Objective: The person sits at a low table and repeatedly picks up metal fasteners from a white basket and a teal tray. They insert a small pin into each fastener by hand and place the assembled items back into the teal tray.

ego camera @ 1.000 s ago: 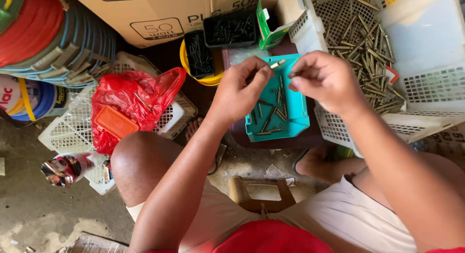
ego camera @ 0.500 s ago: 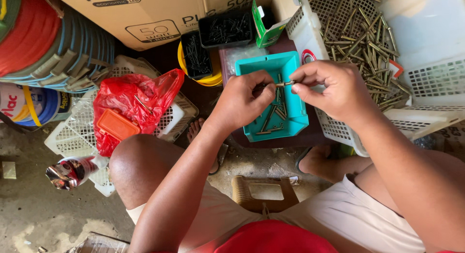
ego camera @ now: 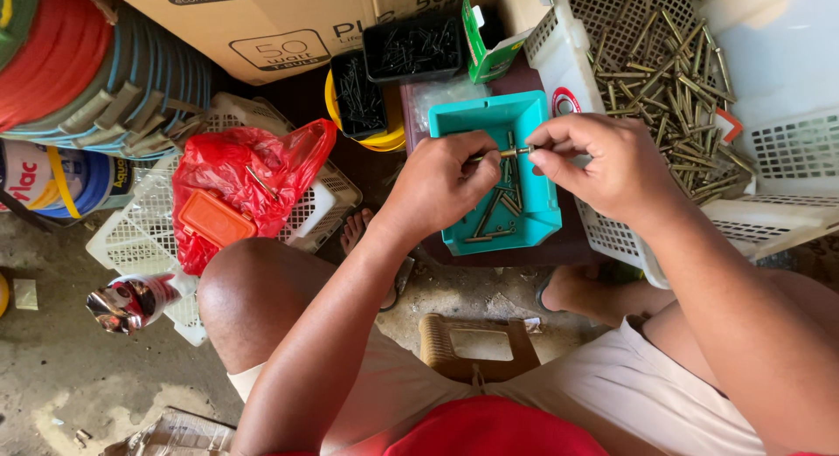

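— While both hands pinch this one screw point(ego camera: 514, 151) over the teal tray point(ego camera: 533, 220), what worries you?

— Losing it. My left hand point(ego camera: 441, 181) has thumb and forefinger pressed on one end, my right hand point(ego camera: 603, 159) has its fingertips pressed on the other, so the screw hangs level above the tray's far half. It is thin, smooth brass-coloured metal; I judge it could roll out of my fingertips if either pinch slackens.

— And then?

— If it drops straight, the tray catches it among the few loose screws lying there. If it flicks right, it lands in the white basket point(ego camera: 786, 150), whose walls are slotted plastic, and mixes with the heap.

— Anything else near?

— Beyond the tray's far edge sits a crinkly clear bag point(ego camera: 437, 93), then black boxes point(ego camera: 411, 47) of dark screws. Knocking the tray's near edge with my wrist could tip it off its dark stand. Left of my knee, a glossy red bag point(ego camera: 236, 172) slumps in another basket.
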